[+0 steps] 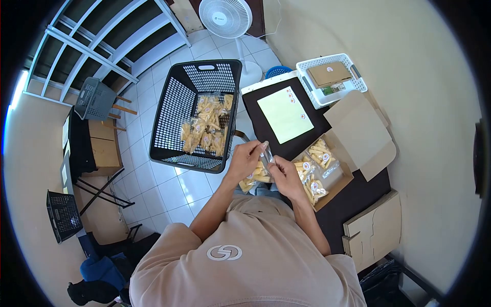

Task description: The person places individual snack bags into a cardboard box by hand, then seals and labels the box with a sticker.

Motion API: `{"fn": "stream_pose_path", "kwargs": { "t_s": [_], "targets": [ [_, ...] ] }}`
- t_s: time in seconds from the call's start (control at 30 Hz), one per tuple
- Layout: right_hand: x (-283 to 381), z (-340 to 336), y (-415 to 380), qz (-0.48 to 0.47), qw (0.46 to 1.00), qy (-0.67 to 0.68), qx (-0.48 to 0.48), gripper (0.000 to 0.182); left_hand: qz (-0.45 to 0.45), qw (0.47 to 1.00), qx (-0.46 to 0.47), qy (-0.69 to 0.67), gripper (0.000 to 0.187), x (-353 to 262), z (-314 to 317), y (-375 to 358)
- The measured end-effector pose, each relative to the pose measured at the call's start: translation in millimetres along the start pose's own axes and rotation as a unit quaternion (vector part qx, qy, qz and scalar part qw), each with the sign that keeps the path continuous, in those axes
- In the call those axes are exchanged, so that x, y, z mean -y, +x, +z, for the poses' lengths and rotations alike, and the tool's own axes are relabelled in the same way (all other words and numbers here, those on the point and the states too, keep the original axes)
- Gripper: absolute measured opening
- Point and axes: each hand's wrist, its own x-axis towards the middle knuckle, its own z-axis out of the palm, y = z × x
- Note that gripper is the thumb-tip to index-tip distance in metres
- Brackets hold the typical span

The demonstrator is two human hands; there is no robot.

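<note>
Between my two hands is a clear plastic bag of pale yellow snack sticks (260, 174), pinched along its upper edge. My left hand (246, 159) grips one end of that edge, fingers closed. At the other end, my right hand (285, 176) is closed on the same bag. Just right of my hands, an open cardboard box (337, 190) holds several similar bags (316, 188). Ahead and to the left, a black mesh basket (171, 110) contains more bagged snack sticks (207, 123).
A sheet with round stickers (284, 115) lies on the dark-topped table (250, 105). Behind it stands a white basket (306, 66) with a small brown box (329, 74). Flattened cardboard (376, 230) is at the right. A white fan (225, 19) stands on the tiled floor.
</note>
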Motion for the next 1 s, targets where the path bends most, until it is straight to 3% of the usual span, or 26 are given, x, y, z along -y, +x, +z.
{"fn": "stream_pose_path", "kwargs": {
  "t_s": [0.07, 0.2, 0.27, 0.33, 0.4, 0.47, 0.53, 0.6, 0.63, 0.67, 0.73, 0.77, 0.87, 0.93, 1.0],
  "targets": [
    [-0.2, 2.4, -6.0, 0.0, 0.999, 0.031, 0.005, 0.019, -0.015, 1.0, 0.0, 0.006, 0.018, 13.4, -4.3, 4.6],
    [-3.2, -9.1, -21.2, -0.01, 0.993, 0.103, 0.048, 0.019, 0.083, 0.967, -0.242, 0.015, 0.018, 80.6, -42.0, 29.0],
    [-7.9, -12.8, -27.8, -0.008, 0.996, 0.081, -0.037, 0.021, -0.099, 0.951, -0.273, -0.104, 0.022, 33.4, -69.7, 28.4],
    [-16.0, -20.3, -26.4, 0.012, 0.996, 0.065, -0.058, 0.022, -0.068, 0.961, -0.217, -0.161, 0.023, 37.3, -78.3, 29.3],
    [-20.2, -11.7, -16.6, -0.052, 0.992, 0.066, -0.094, 0.023, -0.033, 0.961, -0.166, -0.221, 0.024, 24.6, -60.3, 30.5],
    [4.1, 0.6, -15.1, -0.061, 0.99, 0.035, -0.126, 0.028, -0.035, 0.918, -0.225, -0.324, 0.026, -12.5, -26.8, 21.5],
    [11.0, 5.7, -10.9, -0.071, 0.986, 0.005, -0.153, 0.034, -0.061, 0.915, -0.185, -0.353, 0.021, -20.9, -2.6, 10.9],
    [-0.5, 4.3, -5.9, -0.064, 0.991, -0.026, -0.117, 0.046, -0.1, 0.844, -0.188, -0.492, 0.019, -27.7, 23.0, 1.9],
    [-5.2, 1.2, -5.6, -0.078, 0.988, -0.025, -0.134, 0.047, -0.105, 0.843, -0.17, -0.499, 0.018, -13.9, 26.6, -0.5],
    [-8.0, -5.3, -7.7, -0.074, 0.988, -0.028, -0.135, 0.047, -0.108, 0.841, -0.169, -0.502, 0.018, -8.5, 25.4, -1.6],
    [-5.6, -26.4, -16.3, -0.067, 0.974, 0.067, -0.204, 0.044, -0.105, 0.897, -0.068, -0.425, 0.018, -9.4, 19.1, -4.3],
    [-10.2, -42.8, -19.9, -0.075, 0.969, 0.04, -0.233, 0.042, -0.087, 0.933, -0.034, -0.348, 0.019, -3.3, 12.4, -4.1],
    [-48.8, -120.8, -34.2, -0.069, 0.96, -0.086, -0.257, 0.039, -0.098, 0.954, -0.042, -0.281, 0.019, 8.4, -3.1, -5.1],
    [-46.2, -165.6, -56.6, -0.005, 0.961, -0.137, -0.241, 0.036, -0.104, 0.955, -0.047, -0.272, 0.018, 13.9, -11.5, -6.3],
    [-41.5, -200.0, -71.6, 0.03, 0.935, -0.269, -0.227, 0.031, -0.114, 0.963, -0.061, -0.238, 0.017, 20.2, -17.5, -6.5]
  ]
}}
